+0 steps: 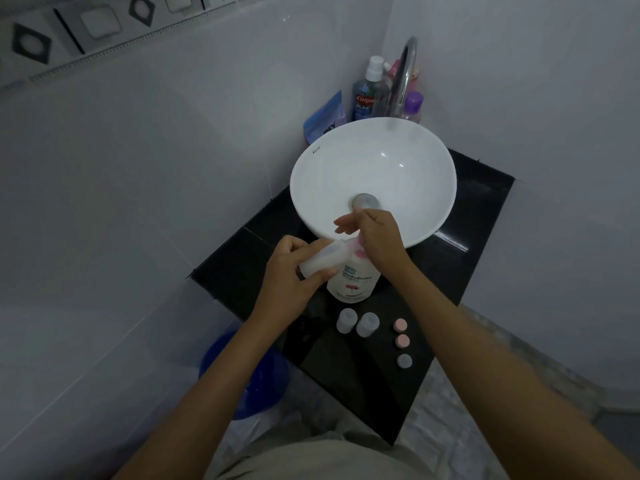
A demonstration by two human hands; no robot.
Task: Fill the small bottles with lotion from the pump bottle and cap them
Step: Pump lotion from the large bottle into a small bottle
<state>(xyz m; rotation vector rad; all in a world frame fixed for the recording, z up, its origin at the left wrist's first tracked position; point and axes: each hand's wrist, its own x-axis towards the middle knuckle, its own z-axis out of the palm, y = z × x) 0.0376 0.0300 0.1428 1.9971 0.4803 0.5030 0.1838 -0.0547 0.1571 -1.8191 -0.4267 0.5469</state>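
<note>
1. White plastic is seen in the small bottle (320,259), which is held tilted in the curled left hand (289,278), its open mouth turned toward the pump spout; whether lotion is inside cannot be told.
2. The pump bottle (353,282) is stood on the black counter (478,237) just in front of the basin, and its pink pump head is covered by the right hand (377,237), laid flat on top with the fingers loosely spread.
3. Most of the pump and the small bottle's mouth are hidden by the two hands.
4. Nearer the person, two more small bottles (356,322) are stood upright side by side, uncapped; their contents cannot be made out.
5. To their right, three loose caps (401,341) are laid in a row, two pink and one grey, apart from each other.
6. Behind the pump bottle, a white basin (374,161) is set on the counter, with a metal drain at its bottom.
7. At the back, a curved faucet (405,74) is placed over the basin, with a blue mouthwash bottle (367,95), a purple bottle (412,105) and a blue pouch (325,116) crowded around it.
8. Below the counter's left edge, a blue bucket (249,372) is partly seen behind the left forearm.
</note>
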